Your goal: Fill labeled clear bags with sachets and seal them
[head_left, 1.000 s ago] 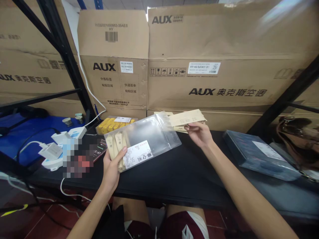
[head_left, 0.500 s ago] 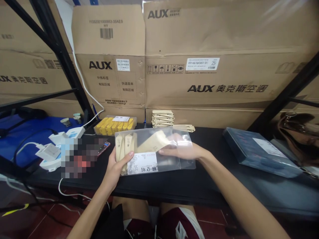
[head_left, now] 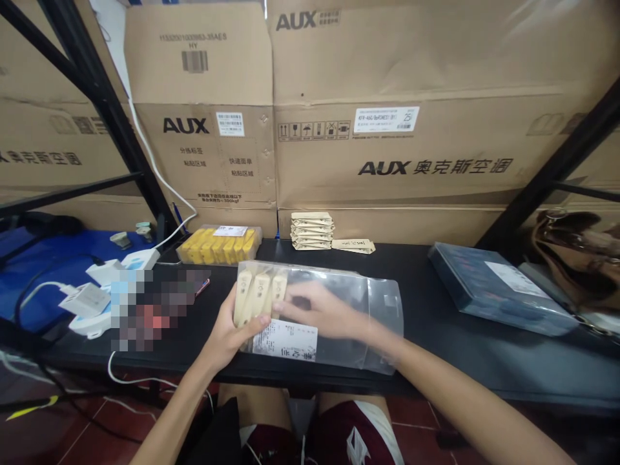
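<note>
A clear plastic bag (head_left: 346,352) with a white label (head_left: 287,340) lies across the middle in front of me. My left hand (head_left: 227,339) is closed round its left end, thumb on the front. Inside that end, beige paper packets (head_left: 260,292) with dark writing stand side by side. My right hand (head_left: 322,313) reaches in through the bag's right end, slightly blurred. Its fingers pinch the rightmost packet (head_left: 279,286), which now stands beside the others. Behind the bag is a stack of similar packets (head_left: 310,231), with a loose packet (head_left: 356,245) lying at its right.
A clear pack of yellow packets (head_left: 220,248) sits at the back left. White power strips with plugs (head_left: 92,300) and a cable are at left. A dark blue packaged box (head_left: 484,284) and a brown bag (head_left: 576,252) are at right. Large cartons (head_left: 397,77) stand behind the black table.
My right hand has moved left inside the bag, bringing the slanted packet upright against the others. The bag has shifted slightly right and down in view.
</note>
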### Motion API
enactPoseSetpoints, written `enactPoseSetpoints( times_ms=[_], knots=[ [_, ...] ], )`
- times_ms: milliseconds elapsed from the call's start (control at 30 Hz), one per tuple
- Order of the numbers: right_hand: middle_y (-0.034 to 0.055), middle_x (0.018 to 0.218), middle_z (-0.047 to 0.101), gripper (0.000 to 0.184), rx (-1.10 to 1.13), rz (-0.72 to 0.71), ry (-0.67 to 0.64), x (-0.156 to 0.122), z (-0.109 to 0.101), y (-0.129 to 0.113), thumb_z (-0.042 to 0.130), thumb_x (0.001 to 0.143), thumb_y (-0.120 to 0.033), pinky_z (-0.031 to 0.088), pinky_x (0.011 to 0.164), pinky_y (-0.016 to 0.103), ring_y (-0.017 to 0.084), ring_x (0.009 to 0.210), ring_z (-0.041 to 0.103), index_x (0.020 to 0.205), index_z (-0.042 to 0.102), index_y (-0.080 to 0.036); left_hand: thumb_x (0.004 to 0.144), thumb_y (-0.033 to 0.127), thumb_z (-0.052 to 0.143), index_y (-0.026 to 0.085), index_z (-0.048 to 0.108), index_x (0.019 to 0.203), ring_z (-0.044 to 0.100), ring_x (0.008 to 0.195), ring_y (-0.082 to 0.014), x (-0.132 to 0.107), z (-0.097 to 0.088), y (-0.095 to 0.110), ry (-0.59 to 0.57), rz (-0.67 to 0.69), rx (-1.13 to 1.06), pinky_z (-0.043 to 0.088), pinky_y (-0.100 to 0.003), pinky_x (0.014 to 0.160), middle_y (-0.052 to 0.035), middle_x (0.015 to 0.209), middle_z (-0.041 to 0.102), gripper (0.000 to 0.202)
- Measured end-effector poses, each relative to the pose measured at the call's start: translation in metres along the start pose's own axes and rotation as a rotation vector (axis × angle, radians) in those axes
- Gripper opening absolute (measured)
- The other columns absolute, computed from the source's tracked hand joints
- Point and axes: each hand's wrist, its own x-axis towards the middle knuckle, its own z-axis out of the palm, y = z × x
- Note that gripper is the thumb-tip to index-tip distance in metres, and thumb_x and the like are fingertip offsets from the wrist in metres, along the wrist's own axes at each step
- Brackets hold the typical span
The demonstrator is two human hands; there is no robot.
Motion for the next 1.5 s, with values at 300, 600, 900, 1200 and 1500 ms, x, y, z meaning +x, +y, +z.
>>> enactPoseSetpoints(
  times_ms=[300, 600, 900, 1200, 1500],
  knots=[
    [0.0052, 0.108, 0.081, 0.022, 0.025, 0.043, -0.045, -0.003, -0.038, -0.001, 0.066, 0.105, -0.041, 0.061, 0.093, 0.040, 0.021, 0.096, 0.075, 0.105, 0.079, -0.024, 0.050, 0.036, 0.108, 0.016, 0.071, 0.132, 0.080, 0.105, -0.0355, 0.007, -0.005, -0.002, 0.187, -0.082, -0.091, 0.066, -0.039, 0.087, -0.0120, 0.110, 0.082, 0.092],
    [0.0082, 0.093, 0.080, 0.025, -0.394, -0.050, 0.983, 0.006, -0.088, 0.089, 0.058, 0.102, -0.041, 0.067, 0.077, 0.041, 0.025, 0.084, 0.078, 0.095, 0.073, -0.022, 0.078, 0.022, 0.092, 0.019, 0.075, 0.130, 0.074, 0.129, -0.0316, 0.016, -0.013, -0.002, 0.525, -0.022, -0.522, 0.060, -0.041, 0.111, -0.0108, 0.134, 0.079, 0.054],
    [0.0182, 0.119, 0.080, 0.018, -0.807, -0.076, 0.742, 0.081, -0.136, 0.126, 0.059, 0.096, -0.024, 0.052, 0.103, 0.061, 0.040, 0.119, 0.065, 0.099, 0.077, -0.021, 0.070, 0.024, 0.099, 0.019, 0.070, 0.137, 0.074, 0.128, -0.0360, 0.017, -0.010, -0.006, 0.457, -0.041, -0.511, 0.059, -0.049, 0.112, -0.0140, 0.133, 0.079, 0.072],
    [0.0159, 0.115, 0.077, 0.019, -1.029, -0.352, 0.521, 0.034, -0.063, 0.105, 0.061, 0.094, -0.019, 0.045, 0.114, 0.066, 0.040, 0.125, 0.062, 0.106, 0.076, -0.022, 0.071, 0.026, 0.099, 0.019, 0.069, 0.140, 0.073, 0.129, -0.0365, 0.017, -0.013, -0.009, 0.462, -0.048, -0.509, 0.059, -0.049, 0.112, -0.0146, 0.137, 0.077, 0.076],
    [0.0192, 0.142, 0.071, 0.047, -0.648, -0.198, 0.248, 0.011, -0.025, 0.078, 0.066, 0.098, -0.042, 0.053, 0.113, 0.062, 0.042, 0.131, 0.065, 0.140, 0.067, -0.020, 0.067, 0.027, 0.101, 0.019, 0.070, 0.141, 0.076, 0.124, -0.0344, 0.015, -0.011, -0.005, 0.422, -0.054, -0.429, 0.062, -0.043, 0.108, -0.0133, 0.130, 0.080, 0.080]
  ],
)
